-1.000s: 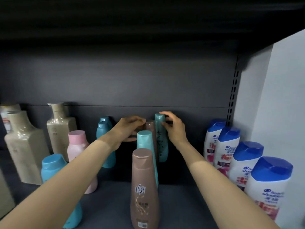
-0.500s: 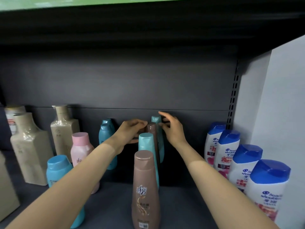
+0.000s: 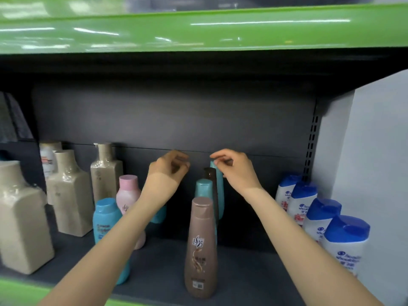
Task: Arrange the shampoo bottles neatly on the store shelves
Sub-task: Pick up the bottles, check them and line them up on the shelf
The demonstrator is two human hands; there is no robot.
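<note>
Both hands are lifting off the bottle caps they were touching a moment ago. Four slim shampoo bottles, alternating brown and teal, are standing in a file on the dark shelf. Left hand and right hand are hovering apart, fingers loosely curled, gripping nothing.

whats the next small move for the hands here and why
Probably draw both hands back. The left hand hangs loosely curled above the row, holding nothing, and the right hand is near the cap of the rear teal bottle; a grip can't be confirmed. The middle row, fronted by the brown bottle, looks upright and lined up.
</note>
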